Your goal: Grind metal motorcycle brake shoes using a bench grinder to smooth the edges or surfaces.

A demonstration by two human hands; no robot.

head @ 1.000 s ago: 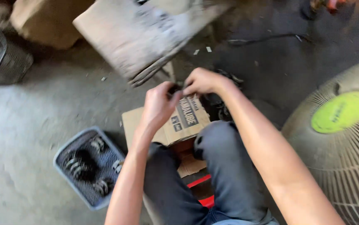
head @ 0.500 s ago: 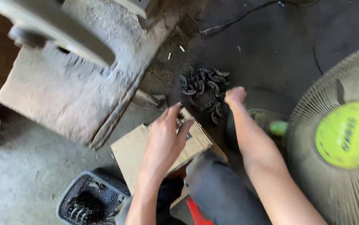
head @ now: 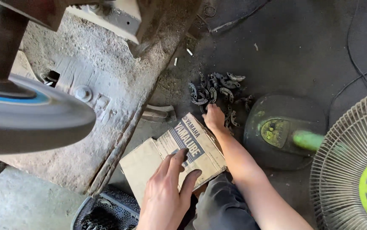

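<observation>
Dusty grey concrete floor (head: pixel 34 200) on the left, dark oil-stained ground on the right, and we are looking straight down over a bent knee in dark trousers (head: pixel 224 204). Right hand (head: pixel 214 118) is stretched out to the pile of small curved grey metal parts (head: pixel 215 89) heaped on the dark floor, fingers curled down at the near edge of the heap; whether it has one clamped, I cannot tell, the fingertips are hidden. Left hand (head: pixel 166 194) lies flat with fingers spread apart on the flattened brown cardboard box (head: pixel 170 155), pressing on its near side, holding nothing. That box sits between the knee and a worn, grimy grey slab (head: pixel 89 123) with a bolt in it. Just beside the left wrist, bottom edge of view, a grey plastic basket (head: pixel 106 211) holds more dark metal pieces. To the right of the pile stands a dark round fan base with a green-stained top (head: pixel 277 132), and the white wire fan guard with its lime-green centre (head: pixel 358 179) fills the right corner. Upper left, close to the lens and blurred, a grey disc on a dark shaft (head: pixel 25 115).
</observation>
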